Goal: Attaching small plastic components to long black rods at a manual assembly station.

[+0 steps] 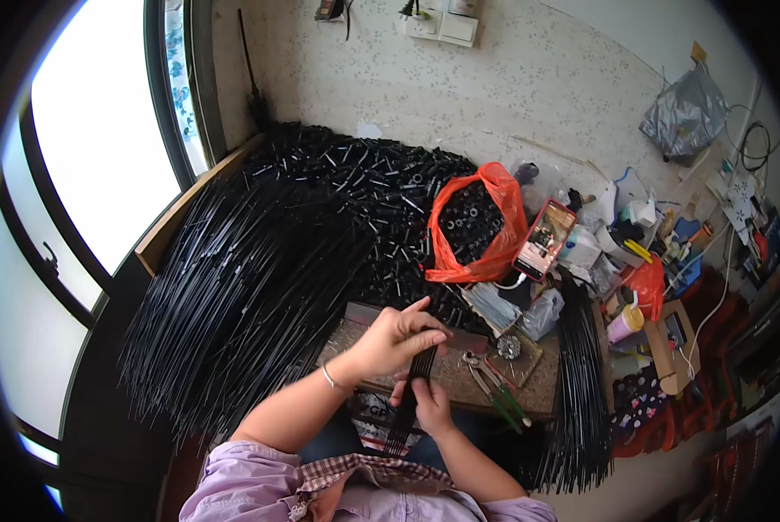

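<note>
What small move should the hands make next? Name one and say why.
Probably a light levelling tap by the left hand on the upper end of the bundle of thin, long black strips: the left hand is at that end, while the right hand grips the strips lower down, so it could steady them.

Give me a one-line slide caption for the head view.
Left hand and right hand hold thin black rods, an open red bag of small black parts beyond.
</note>
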{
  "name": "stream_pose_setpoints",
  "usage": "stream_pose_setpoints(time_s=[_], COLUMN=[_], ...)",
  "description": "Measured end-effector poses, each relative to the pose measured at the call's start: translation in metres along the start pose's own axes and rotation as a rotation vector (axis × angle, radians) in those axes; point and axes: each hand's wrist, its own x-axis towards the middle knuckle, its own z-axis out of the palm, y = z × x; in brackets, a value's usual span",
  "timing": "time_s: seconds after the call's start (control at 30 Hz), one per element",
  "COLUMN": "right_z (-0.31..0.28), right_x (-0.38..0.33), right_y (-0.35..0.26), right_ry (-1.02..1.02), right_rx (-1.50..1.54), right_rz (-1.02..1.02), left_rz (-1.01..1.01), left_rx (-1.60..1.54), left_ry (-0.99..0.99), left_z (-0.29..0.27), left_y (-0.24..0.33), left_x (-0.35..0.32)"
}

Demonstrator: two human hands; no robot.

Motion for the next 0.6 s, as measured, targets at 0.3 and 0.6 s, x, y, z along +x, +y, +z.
stream_pose_setpoints(time_s=[0.3,0.6], right_z=[0.001,-0.004], right_x=[-0.006,-0.013], right_y=[0.002,0.006], right_ry=[0.316,0.427], right_rx=[0.223,0.204], right_rz=[0.042,0.08], left_rz=[-0.012,-0.305], left_rx=[-0.423,0.931], left_ry=[-0.404,0.543], left_z=[-0.03,-0.104], left_y=[-0.009,-0.137], left_x=[0.01,0.123])
